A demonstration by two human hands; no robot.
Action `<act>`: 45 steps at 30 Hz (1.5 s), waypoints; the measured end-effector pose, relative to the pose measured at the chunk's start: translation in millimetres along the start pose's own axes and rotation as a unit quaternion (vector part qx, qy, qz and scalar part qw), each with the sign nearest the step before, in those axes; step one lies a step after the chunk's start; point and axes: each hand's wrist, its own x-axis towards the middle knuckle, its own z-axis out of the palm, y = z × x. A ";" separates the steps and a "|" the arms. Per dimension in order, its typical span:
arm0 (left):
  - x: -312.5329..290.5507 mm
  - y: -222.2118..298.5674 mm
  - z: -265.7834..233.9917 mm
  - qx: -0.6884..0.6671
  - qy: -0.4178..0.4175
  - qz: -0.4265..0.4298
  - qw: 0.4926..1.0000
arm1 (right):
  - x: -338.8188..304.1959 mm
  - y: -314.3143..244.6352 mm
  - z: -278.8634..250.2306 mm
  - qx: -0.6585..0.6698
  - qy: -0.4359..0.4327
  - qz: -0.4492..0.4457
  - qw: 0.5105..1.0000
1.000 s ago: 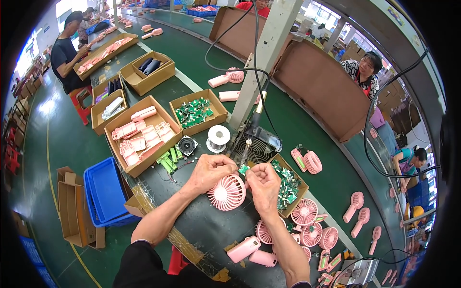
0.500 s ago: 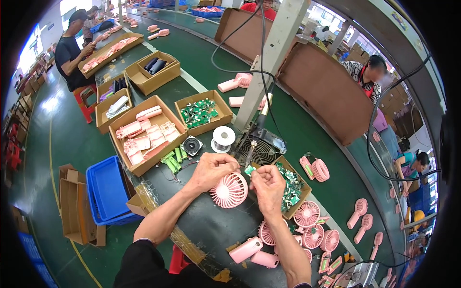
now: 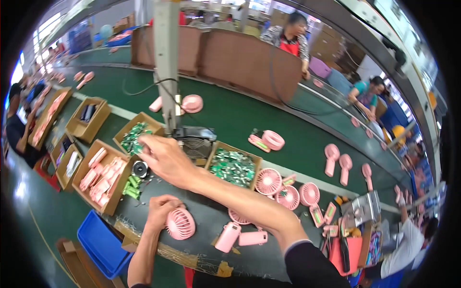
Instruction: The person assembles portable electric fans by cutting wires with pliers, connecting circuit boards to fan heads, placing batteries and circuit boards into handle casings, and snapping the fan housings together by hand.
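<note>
My left hand (image 3: 162,211) is closed around the edge of a round pink slatted fan head (image 3: 181,223), low over the dark worktop. My right hand (image 3: 168,161) reaches across to the left, beside a cardboard box of green circuit boards (image 3: 137,137). Its fingers are bent inward and slightly blurred; what they hold, if anything, I cannot make out. Just below that hand lie a round black part (image 3: 140,169) and several green cylindrical cells (image 3: 131,187). Another box of green circuit boards (image 3: 233,166) stands beyond my right forearm.
To the left stands a cardboard box of pink casings (image 3: 103,177), with a blue tray (image 3: 102,245) below. A metal post (image 3: 166,62) rises behind the worktop, near a round fan grille (image 3: 196,148). Pink fans (image 3: 288,197) and casings (image 3: 228,237) lie to the right. Co-workers sit beyond the green conveyor (image 3: 225,113).
The view has swung right, so the scene sits farther left. My right hand has moved from beside the fan head toward the back-left box; the small green board it held is no longer visible.
</note>
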 end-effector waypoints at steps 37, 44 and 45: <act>-8.1 -12.0 -7.2 -0.057 0.010 0.019 0.998 | -171.0 -94.8 -325.7 -0.222 0.304 0.336 0.864; -3.8 -9.5 -1.6 -0.061 -0.010 0.011 0.998 | -216.7 -117.5 -261.5 -0.180 0.110 0.382 0.900; -5.0 -11.5 -3.7 -0.065 -0.008 0.007 0.998 | -206.5 -122.1 -240.6 -0.193 0.040 0.399 0.896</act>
